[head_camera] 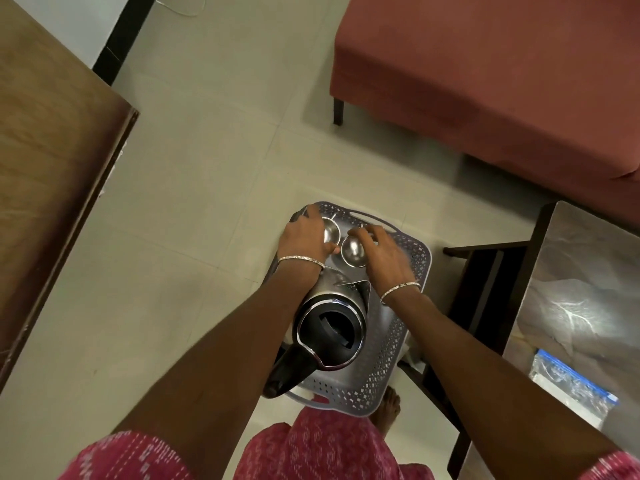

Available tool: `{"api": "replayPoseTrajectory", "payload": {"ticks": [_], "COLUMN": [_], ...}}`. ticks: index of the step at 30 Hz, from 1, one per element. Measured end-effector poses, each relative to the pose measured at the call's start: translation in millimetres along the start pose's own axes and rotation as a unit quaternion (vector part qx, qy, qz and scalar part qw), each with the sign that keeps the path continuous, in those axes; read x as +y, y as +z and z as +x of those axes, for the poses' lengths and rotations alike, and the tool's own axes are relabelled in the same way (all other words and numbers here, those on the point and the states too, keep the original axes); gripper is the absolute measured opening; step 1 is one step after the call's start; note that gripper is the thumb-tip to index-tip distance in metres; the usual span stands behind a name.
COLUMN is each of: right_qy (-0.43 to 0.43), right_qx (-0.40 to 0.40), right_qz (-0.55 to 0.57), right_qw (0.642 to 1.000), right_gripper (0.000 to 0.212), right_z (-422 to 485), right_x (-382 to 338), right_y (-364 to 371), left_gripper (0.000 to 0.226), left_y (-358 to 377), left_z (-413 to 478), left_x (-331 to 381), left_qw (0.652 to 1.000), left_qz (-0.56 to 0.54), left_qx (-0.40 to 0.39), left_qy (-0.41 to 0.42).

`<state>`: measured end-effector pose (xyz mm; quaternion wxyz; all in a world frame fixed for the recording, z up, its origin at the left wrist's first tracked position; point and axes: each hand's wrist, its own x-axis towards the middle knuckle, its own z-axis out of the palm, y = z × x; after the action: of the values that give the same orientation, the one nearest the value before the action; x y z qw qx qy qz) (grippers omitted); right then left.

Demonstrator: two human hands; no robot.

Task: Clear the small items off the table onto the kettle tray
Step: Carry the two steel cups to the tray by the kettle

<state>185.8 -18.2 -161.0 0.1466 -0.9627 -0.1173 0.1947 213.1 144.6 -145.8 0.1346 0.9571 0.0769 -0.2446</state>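
A pink patterned garment (311, 452) fills the bottom edge. On the grey perforated plastic tray (398, 341), a steel kettle with black lid (329, 327) stands at the near end, and two small round steel bowls sit side by side at the far end. The left hand (304, 237) lies with bent fingers over the left bowl (330, 230); whether it grips, I cannot tell. The right hand (384, 258) pinches the rim of the right bowl (351, 252). A grey marbled counter (588, 289) stands to the right.

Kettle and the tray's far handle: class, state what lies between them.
A steel bowl and a second bowl, side by side, in the head view.
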Motion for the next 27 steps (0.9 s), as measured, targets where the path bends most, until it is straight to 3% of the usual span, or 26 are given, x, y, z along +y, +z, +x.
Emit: {"api": "replayPoseTrajectory", "payload": {"ticks": [14, 23, 27], "right_qy": [0.023, 0.001, -0.008], "right_qx": [0.013, 0.004, -0.011], "right_qz": [0.071, 0.055, 0.049], "right_qw": [0.997, 0.998, 0.999], "right_gripper": [0.071, 0.079, 0.084], "right_z": [0, 4, -6], "right_x": [1, 8, 17], "right_y": [13, 10, -5], "left_gripper": [0.082, 0.076, 0.065], "left_y": [-4, -8, -22], "left_z": [-3, -5, -18], "left_x": [1, 3, 5], "left_qw": [0.999, 0.999, 0.999], "left_qz": [0.034, 0.013, 0.012], "left_qx": [-0.002, -0.013, 0.025], "left_qy": [-0.004, -0.031, -0.036]}}
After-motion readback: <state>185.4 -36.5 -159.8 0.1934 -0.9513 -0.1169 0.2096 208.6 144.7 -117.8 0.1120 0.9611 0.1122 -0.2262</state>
